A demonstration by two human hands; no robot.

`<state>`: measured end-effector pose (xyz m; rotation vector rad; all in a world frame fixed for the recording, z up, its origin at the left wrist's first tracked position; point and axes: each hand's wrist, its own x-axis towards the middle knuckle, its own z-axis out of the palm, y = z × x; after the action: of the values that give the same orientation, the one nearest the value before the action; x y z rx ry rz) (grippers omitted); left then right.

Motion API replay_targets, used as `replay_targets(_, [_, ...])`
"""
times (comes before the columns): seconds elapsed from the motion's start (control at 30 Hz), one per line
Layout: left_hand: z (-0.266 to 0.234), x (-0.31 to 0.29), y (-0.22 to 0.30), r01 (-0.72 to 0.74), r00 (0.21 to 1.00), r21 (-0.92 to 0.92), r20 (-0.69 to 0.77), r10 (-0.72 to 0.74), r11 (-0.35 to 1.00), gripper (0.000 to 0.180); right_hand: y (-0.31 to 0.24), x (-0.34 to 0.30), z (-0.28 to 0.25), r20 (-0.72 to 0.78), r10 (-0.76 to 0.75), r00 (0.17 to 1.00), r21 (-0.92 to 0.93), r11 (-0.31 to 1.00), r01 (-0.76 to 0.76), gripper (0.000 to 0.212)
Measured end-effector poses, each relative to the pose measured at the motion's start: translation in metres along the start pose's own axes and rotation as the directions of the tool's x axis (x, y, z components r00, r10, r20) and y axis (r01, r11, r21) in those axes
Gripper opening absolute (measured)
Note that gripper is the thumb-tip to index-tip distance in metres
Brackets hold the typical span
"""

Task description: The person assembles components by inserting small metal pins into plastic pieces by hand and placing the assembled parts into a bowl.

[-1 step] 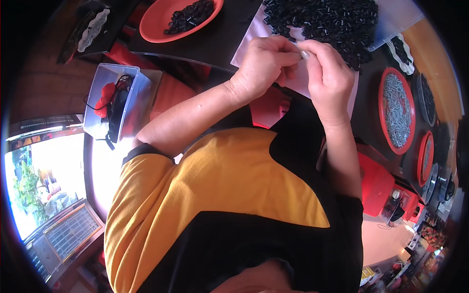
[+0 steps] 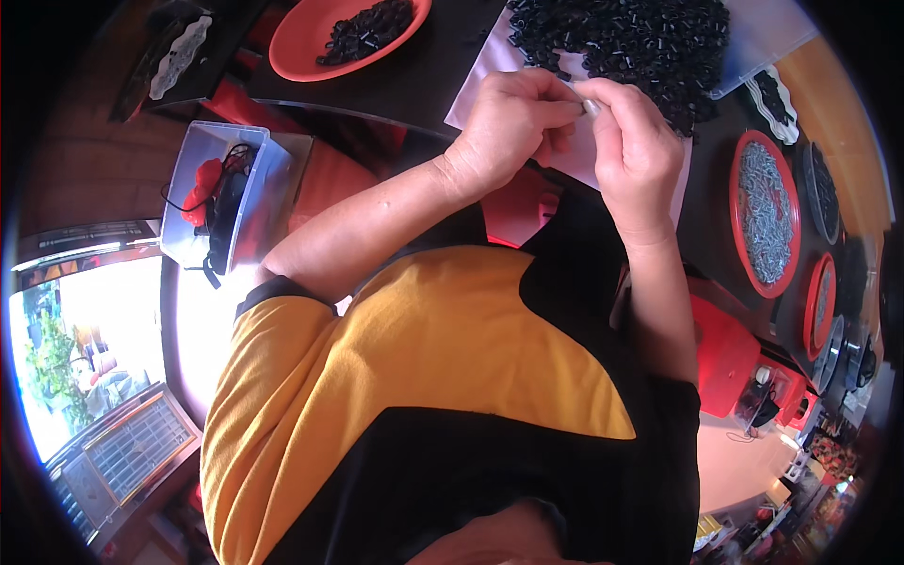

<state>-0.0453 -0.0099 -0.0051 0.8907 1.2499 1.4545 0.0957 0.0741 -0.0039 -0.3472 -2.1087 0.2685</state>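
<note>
My left hand (image 2: 516, 121) and my right hand (image 2: 636, 151) meet over a pale sheet (image 2: 471, 89) on the dark table. Thumb and fingers of each are pinched together, and the fingertips of the two nearly touch. Whatever sits between them is too small and too covered to make out. Just beyond my fingers spreads a large heap of small black plastic pieces (image 2: 626, 42), some lying close to my right knuckles.
A red plate (image 2: 297, 52) with more black pieces stands far left. On the right are a red tray of silvery screws (image 2: 767, 217), a smaller red bowl (image 2: 821, 306) and a dark-filled dish (image 2: 822, 193). A clear plastic bin (image 2: 259, 202) sits left of my forearm.
</note>
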Motion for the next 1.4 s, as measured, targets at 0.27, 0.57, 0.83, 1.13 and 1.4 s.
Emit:
replay_targets(0.27, [0.002,0.002,-0.004,-0.017,1.0,0.019,-0.013,0.018,1.0,0.01,-0.006,0.004,-0.006,0.007,0.137,0.991,0.168,0.976,-0.136,0.032])
replay_targets(0.57, [0.002,0.0,-0.006,-0.042,0.999,0.042,-0.014,0.042,0.998,0.01,-0.007,0.006,-0.002,0.024,0.094,0.995,0.057,0.994,-0.095,0.029])
replay_targets(0.83, [0.005,0.001,-0.007,-0.063,0.997,0.041,-0.052,0.065,0.997,0.009,-0.009,0.007,0.0,0.011,0.17,0.985,0.161,0.972,-0.169,0.031])
replay_targets(1.13, [0.007,0.001,-0.006,-0.056,0.995,0.042,-0.081,0.059,0.998,0.01,-0.005,0.013,0.004,0.014,-0.177,0.984,-0.148,0.973,0.177,0.031])
replay_targets(1.4, [0.009,0.0,-0.007,-0.057,0.991,-0.01,-0.118,0.056,0.998,0.009,-0.012,0.014,0.004,0.007,-0.124,0.992,-0.117,0.985,0.124,0.029])
